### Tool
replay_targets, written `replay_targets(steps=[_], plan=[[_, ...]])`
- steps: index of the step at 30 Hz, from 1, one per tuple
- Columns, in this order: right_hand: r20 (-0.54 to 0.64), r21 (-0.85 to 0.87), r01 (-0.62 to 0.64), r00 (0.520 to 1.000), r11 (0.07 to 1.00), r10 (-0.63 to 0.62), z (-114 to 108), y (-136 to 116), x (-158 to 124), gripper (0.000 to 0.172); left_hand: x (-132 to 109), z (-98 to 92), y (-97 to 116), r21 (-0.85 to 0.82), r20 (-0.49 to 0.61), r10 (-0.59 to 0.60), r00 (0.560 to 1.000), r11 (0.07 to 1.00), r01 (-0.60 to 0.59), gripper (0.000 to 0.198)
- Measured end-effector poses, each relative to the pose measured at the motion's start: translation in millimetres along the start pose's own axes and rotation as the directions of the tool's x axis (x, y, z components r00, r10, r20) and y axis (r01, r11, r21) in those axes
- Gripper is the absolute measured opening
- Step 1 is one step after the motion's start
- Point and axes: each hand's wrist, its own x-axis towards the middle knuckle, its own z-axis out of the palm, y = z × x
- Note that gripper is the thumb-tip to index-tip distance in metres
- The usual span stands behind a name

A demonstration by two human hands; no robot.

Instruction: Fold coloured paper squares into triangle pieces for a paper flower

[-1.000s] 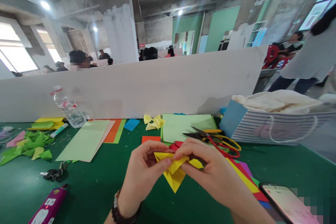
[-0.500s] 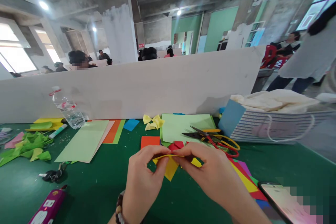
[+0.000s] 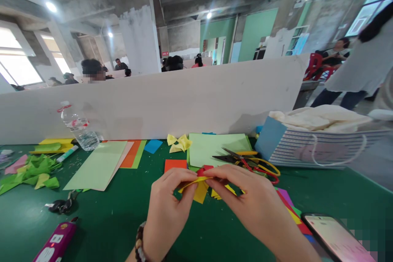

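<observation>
A small yellow piece of paper (image 3: 200, 179), bent along its middle, is pinched between my two hands. My left hand (image 3: 172, 202) grips its left end with thumb and forefinger. At its right end, my right hand (image 3: 242, 196) pinches it the same way. Underneath lie more yellow paper pieces (image 3: 201, 193), partly covered by my fingers. A red folded paper (image 3: 205, 169) shows just behind the fingertips. Beyond my right hand, scissors with red handles and others with yellow handles (image 3: 270, 166) rest on pale green sheets (image 3: 205, 147).
A tilted water bottle (image 3: 78, 127) leans at the white partition (image 3: 190, 98). Green scraps (image 3: 33, 170), keys (image 3: 63, 203) and a purple device (image 3: 57, 239) lie left. At right are a striped paper bag (image 3: 307, 143), coloured papers and a phone (image 3: 334, 233). People are beyond the partition.
The held yellow paper has tilted and its crease has moved up slightly. My right hand has shifted a little, uncovering more yellow pieces beneath it.
</observation>
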Motion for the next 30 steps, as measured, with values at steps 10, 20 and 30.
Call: replay_targets(steps=[10,20,30], plan=[[-0.054,-0.171,0.201,0.976,0.965,-0.213,7.3,-4.6,1.9,0.017,1.4,0.2,-0.6,0.183,0.051,0.129,0.990,0.974,-0.137,0.012],[-0.052,-0.079,0.139,0.988,0.987,-0.144,7.0,-3.5,2.5,0.011,-0.6,-1.3,1.3,0.303,0.009,0.280,0.960,0.914,-0.269,0.012],[-0.223,-0.115,0.379,0.891,0.918,-0.396,-0.6,5.1,2.5,0.028,-0.8,-5.3,0.2,0.197,-0.136,0.225,0.965,0.961,-0.196,0.032]])
